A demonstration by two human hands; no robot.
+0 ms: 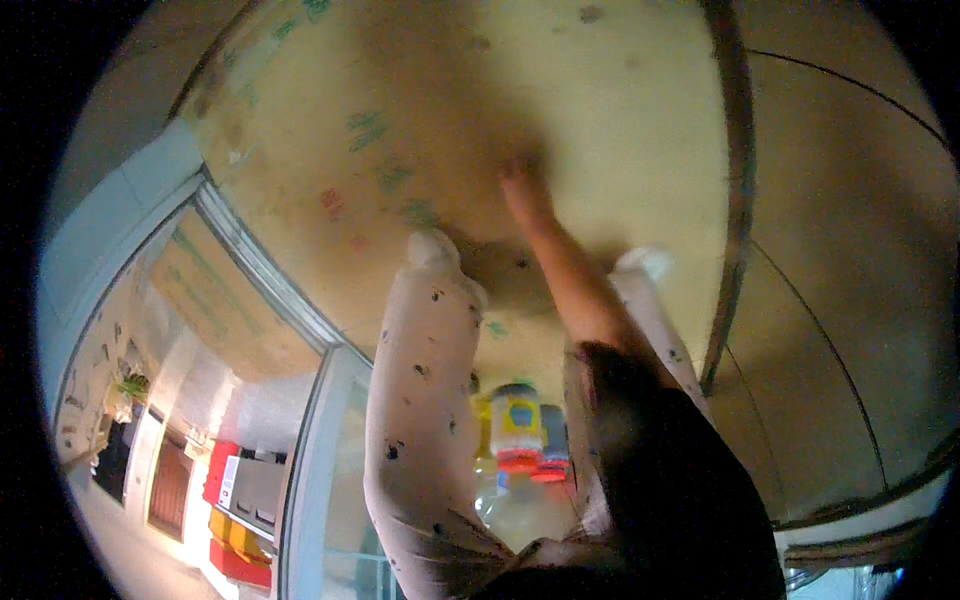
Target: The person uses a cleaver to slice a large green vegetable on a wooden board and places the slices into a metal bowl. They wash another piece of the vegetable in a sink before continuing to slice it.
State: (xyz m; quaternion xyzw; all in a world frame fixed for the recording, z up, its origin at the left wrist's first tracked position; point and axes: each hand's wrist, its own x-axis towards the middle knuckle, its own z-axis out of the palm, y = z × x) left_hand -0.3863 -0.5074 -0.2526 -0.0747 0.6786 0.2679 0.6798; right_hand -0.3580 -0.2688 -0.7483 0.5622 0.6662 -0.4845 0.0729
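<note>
From the lower right, in a black sleeve, my right arm reaches out over a large pale yellow, stained sheet (637, 150) bearing green and red marks. At its far end my right hand (525, 191) is small and blurred, close to the sheet or on it. Its fingers look bent, and a dark smudge or shadow lies beside them. Whether anything is held there cannot be seen. My left hand is out of view. Both my legs, in light trousers (427, 375) with dark spots, extend across the sheet, the right one partly behind the arm.
Between my legs stand several containers with red lids, one a white and yellow jar (517, 424). A dark strip (739, 172) borders the sheet on the right, beside brown tiles (832, 300). At left, a metal-framed opening (262, 262) shows a lit room with red and yellow objects.
</note>
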